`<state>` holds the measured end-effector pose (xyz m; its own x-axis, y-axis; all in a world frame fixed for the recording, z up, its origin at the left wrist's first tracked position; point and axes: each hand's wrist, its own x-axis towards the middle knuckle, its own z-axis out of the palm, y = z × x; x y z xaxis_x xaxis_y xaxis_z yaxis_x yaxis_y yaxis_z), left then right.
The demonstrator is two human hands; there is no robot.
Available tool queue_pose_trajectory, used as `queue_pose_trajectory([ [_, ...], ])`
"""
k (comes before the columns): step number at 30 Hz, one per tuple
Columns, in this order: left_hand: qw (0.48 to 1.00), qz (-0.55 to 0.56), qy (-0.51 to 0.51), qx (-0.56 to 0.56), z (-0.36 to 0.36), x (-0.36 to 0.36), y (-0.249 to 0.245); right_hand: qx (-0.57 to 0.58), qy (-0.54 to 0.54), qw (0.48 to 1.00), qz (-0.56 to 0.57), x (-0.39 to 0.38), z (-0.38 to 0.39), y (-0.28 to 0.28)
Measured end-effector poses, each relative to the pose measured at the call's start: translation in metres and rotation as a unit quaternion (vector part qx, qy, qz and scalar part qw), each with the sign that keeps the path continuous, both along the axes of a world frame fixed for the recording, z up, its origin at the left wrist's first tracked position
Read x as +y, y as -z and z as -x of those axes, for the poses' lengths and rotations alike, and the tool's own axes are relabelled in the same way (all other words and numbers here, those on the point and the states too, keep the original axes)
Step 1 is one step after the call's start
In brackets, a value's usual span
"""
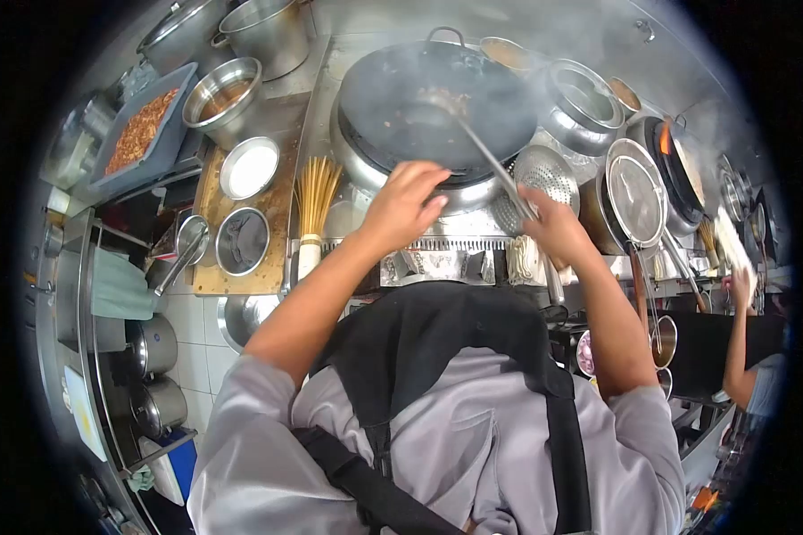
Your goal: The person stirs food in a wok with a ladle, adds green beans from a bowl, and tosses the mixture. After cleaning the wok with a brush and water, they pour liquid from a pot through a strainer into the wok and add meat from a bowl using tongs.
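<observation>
Black and wreathed in steam, the wok (384,111) sits on the stove (357,183) in the head view, with a loop handle (446,30) upright at its far rim. Small brownish pieces of food (435,93) lie inside it, partly blurred by the steam. The right hand (553,230) is closed around the long shaft of a ladle (488,159), which slants over the near right rim so that its far end is among the food. The left hand (406,207) is open and empty, fingers together and slightly bent, thumb apart, at the wok's near rim; whether it touches the rim cannot be told. Left of the wok, a bamboo brush (317,198) stands bristles up beside the right edge of a wooden board (212,194). Near that board's near edge is a dark-looking metal bowl (243,242), and just beyond it a bowl of white contents (250,168). To the wok's right lies a perforated strainer (549,175), and farther right a round mesh sieve (636,198) tilts over a pot (598,218). At the far right, a co-worker's hand (740,287) holds something whitish, too blurred to identify
</observation>
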<state>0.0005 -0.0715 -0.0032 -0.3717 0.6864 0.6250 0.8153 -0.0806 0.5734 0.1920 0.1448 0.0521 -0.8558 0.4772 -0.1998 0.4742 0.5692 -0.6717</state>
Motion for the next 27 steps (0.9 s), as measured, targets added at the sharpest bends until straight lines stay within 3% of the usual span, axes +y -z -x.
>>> queue_pose_trajectory([
  [2,0.996,0.016,-0.007,0.083,0.000,0.029,0.009,0.031,0.018,0.999,-0.029,0.018,0.022,0.022],
  [4,0.994,0.046,-0.023,0.096,0.000,0.038,0.012,0.141,0.154,0.961,0.179,0.028,0.040,0.035],
  [7,0.990,0.081,-0.050,0.109,0.009,0.049,0.025,0.183,0.213,0.944,0.172,0.012,0.063,0.055],
  [9,0.988,0.094,-0.052,0.110,0.011,0.052,0.028,0.161,0.171,0.945,0.227,0.006,0.073,0.048],
  [11,0.988,0.095,-0.052,0.108,0.010,0.052,0.028,0.164,0.142,0.883,0.417,0.010,0.076,0.036],
  [13,0.988,0.096,-0.056,0.107,0.013,0.051,0.027,0.169,0.144,0.873,0.435,-0.004,0.080,0.027],
  [15,0.988,0.093,-0.063,0.103,0.011,0.051,0.026,0.198,0.163,0.829,0.498,-0.011,0.082,0.026],
  [19,0.988,0.091,-0.066,0.106,0.012,0.052,0.028,0.146,0.145,0.872,0.443,-0.005,0.094,0.029],
  [21,0.988,0.100,-0.063,0.099,0.013,0.052,0.027,0.154,0.118,0.917,0.350,-0.016,0.085,0.026],
  [23,0.988,0.099,-0.070,0.097,0.015,0.053,0.027,0.132,0.128,0.896,0.404,-0.009,0.078,0.028],
  [27,0.987,0.119,-0.071,0.085,0.012,0.055,0.030,0.122,0.108,0.937,0.310,-0.002,0.085,0.034],
])
